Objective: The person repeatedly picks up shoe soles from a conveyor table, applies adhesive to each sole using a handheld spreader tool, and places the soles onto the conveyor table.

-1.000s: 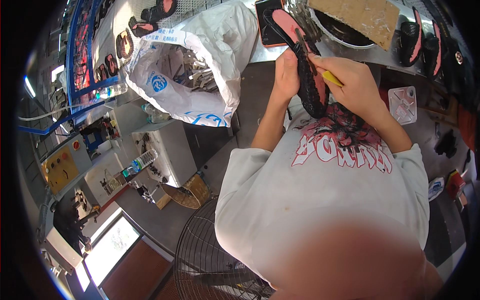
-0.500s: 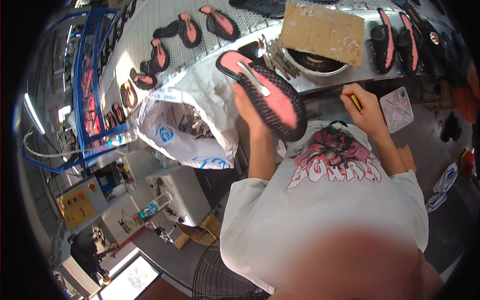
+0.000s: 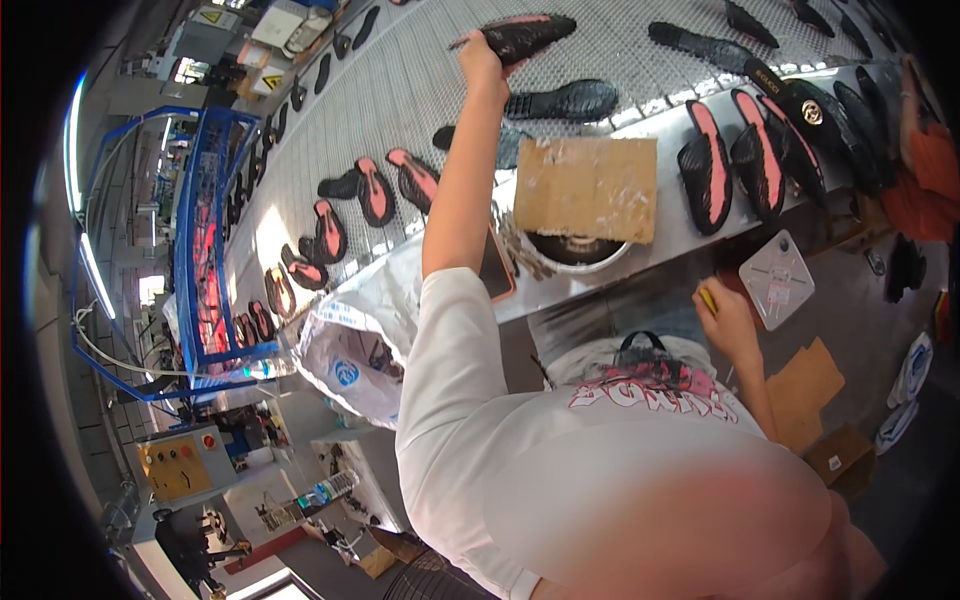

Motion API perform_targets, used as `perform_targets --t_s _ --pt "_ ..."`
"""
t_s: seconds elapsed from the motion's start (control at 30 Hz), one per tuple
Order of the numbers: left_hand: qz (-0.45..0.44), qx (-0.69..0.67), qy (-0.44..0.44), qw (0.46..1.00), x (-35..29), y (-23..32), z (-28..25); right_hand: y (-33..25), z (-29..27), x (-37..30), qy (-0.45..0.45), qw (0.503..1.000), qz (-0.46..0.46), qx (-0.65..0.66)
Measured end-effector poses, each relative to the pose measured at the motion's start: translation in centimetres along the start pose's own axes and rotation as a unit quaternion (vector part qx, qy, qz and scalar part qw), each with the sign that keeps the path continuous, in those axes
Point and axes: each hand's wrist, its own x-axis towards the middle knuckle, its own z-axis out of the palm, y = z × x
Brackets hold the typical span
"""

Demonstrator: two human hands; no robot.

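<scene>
My left arm stretches far out over the mesh belt. At its end my left hand grips the heel end of a black woven slipper with a pink insole, which lies low over the belt or on it; which of these I cannot tell. Close to my body, in front of the bench, my right hand is closed round a small yellow object, most of it hidden by the fingers. Just beyond the left forearm, a black sole lies on the mesh.
More pink-lined slippers line the belt on the left. A cardboard piece covers part of a round metal pan. Several slippers stand at the right. A white sack hangs open beside the bench; a white square plate is nearby.
My left hand has carried the slipper from in front of my body out over the belt. The light metal strip seen on its insole no longer shows. My right hand keeps the yellow object.
</scene>
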Motion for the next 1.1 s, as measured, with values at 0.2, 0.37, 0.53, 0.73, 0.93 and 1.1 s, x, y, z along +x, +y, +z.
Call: perform_targets --t_s 0.2,0.37,0.53,0.73,0.93,1.1 --pt "-0.197 0.132 0.188 0.953 7.1 -7.5 1.4 3.0 -0.7 -1.3 -0.054 0.996 0.018 -0.072" --pt "-0.234 0.276 0.105 0.926 9.6 -10.0 -1.6 3.6 -0.4 -1.2 -0.075 0.993 0.046 -0.074" --pt "-0.245 0.280 0.090 0.924 9.1 -9.0 -3.3 3.0 0.8 -0.1 -0.113 0.991 0.012 -0.074" --pt "0.126 0.145 -0.003 0.981 -0.8 -0.7 1.8 3.4 1.8 0.5 -0.178 0.981 0.031 -0.072" --pt "0.366 -0.083 -0.260 0.890 -19.7 10.7 3.1 8.6 7.1 2.4 -0.337 0.931 0.019 -0.141" --pt "0.466 -0.220 -0.429 0.742 -27.6 11.5 0.5 6.5 8.3 4.5 -0.480 0.851 0.163 -0.135"
